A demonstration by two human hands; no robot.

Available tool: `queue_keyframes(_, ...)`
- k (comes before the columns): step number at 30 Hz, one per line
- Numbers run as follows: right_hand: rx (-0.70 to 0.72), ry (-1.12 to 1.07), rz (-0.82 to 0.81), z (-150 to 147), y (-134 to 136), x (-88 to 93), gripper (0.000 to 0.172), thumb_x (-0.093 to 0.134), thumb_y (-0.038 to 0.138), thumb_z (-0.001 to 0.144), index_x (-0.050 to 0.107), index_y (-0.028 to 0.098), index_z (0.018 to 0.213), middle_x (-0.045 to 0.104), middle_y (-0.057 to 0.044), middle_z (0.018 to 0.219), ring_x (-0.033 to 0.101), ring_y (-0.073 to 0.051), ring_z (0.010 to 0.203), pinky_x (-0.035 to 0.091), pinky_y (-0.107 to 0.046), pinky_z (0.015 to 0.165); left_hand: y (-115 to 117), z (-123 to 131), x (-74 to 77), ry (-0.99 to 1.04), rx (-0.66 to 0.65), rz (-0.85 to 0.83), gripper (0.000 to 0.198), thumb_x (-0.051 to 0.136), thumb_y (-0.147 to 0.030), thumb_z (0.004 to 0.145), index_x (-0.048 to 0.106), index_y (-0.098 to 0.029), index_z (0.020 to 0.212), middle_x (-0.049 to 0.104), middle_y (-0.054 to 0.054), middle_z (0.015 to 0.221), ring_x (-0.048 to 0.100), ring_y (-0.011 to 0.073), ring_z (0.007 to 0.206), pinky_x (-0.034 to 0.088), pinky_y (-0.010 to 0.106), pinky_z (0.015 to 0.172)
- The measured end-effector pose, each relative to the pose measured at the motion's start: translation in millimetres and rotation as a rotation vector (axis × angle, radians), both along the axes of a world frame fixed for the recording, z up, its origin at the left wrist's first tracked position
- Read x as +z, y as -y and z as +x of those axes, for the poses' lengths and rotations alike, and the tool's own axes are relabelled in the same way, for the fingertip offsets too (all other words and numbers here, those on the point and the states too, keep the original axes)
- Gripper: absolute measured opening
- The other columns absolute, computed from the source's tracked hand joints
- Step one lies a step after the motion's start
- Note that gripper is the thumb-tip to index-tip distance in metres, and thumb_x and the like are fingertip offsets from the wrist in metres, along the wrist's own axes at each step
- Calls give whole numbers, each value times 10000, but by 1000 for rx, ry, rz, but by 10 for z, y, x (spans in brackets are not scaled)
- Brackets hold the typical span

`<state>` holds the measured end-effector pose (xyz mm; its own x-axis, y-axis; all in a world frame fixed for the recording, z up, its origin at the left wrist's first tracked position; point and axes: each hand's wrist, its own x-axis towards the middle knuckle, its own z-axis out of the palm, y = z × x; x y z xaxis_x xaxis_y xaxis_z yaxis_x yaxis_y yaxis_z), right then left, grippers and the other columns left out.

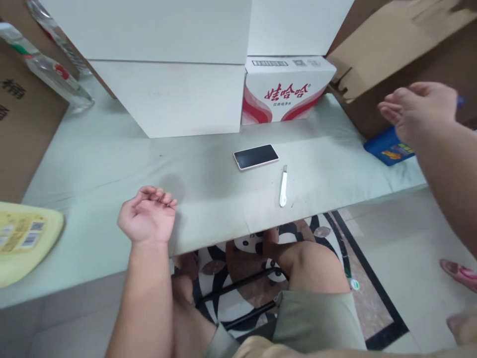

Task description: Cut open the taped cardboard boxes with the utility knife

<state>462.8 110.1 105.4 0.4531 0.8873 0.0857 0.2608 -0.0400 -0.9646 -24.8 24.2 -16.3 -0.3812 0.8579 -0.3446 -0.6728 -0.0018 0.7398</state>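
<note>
From where I stand, the seated person's left hand [149, 216] is palm up over the near part of the pale green cloth-covered surface [208, 199], its fingers loosely curled and the palm bare. The right hand [425, 107] is raised at the other end, in front of a brown cardboard box [395, 44] and above a glossy blue packet [389, 146]. Its fingers bend inward, and I can't tell whether they close on anything.

Between the hands, well apart from both, a black-screened phone with a pale pink edge [256, 157] lies flat. Near its right corner is a slim white utility knife [283, 186], grey tip pointing away from the person. Behind them stands a white-and-red printed carton [286, 94], beside a large plain white box [179, 99].
</note>
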Motion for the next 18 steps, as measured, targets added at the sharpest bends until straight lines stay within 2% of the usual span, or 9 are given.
queue_keyframes(2,-15,8,-67,-64,4,-143,216,697,474,925,588,293,881,659,-33,727,723,-196,659,635,-341,594,-2,-25,7,5,-16,18,138,606,-302,635,555,-189,695,478,14,667,445,115,559,423,249,498)
queue_keyframes(5,-69,30,-186,-229,149,-404,156,683,312,950,575,264,847,671,-27,766,711,-143,666,644,-309,690,12,-81,20,11,-31,59,165,646,-303,595,581,-181,684,472,9,673,460,108,560,441,248,504)
queue_keyframes(8,-27,54,-266,-522,272,-541,100,676,195,928,604,225,865,706,-36,817,714,-131,675,636,-285,682,53,-134,34,41,-31,89,178,662,-306,570,595,-177,674,466,1,671,470,103,555,448,245,501)
queue_keyframes(10,102,125,-338,-804,319,-550,36,673,198,924,645,206,944,738,-54,873,728,-148,702,630,-293,667,101,-170,39,72,-35,111,181,666,-306,564,598,-177,672,469,-4,665,469,100,549,446,241,499)
queue_keyframes(11,191,183,-374,-968,336,-541,65,662,205,931,658,201,996,750,-62,907,735,-158,723,632,-307,682,129,-193,40,88,-37,125,181,668,-306,566,601,-177,673,471,-6,662,468,99,546,443,238,499)
queue_keyframes(14,492,416,-430,-1548,376,-527,166,607,230,957,671,186,1104,770,-98,1003,763,-208,841,640,-414,843,217,-279,34,123,-35,158,166,661,-314,586,611,-182,674,484,-7,647,479,101,537,439,233,504)
queue_keyframes(16,664,563,-354,-2004,415,-567,228,591,279,966,687,172,1143,772,-139,1115,762,-265,1010,599,-506,992,266,-339,29,138,-11,155,150,637,-321,610,615,-183,665,509,2,645,503,109,542,445,233,512)
queue_keyframes(18,819,668,-194,-2515,491,-650,323,576,353,974,692,173,1217,739,-162,1279,710,-306,1206,539,-546,1103,301,-379,23,155,17,127,150,606,-327,657,629,-180,679,558,20,677,569,126,594,475,234,546)
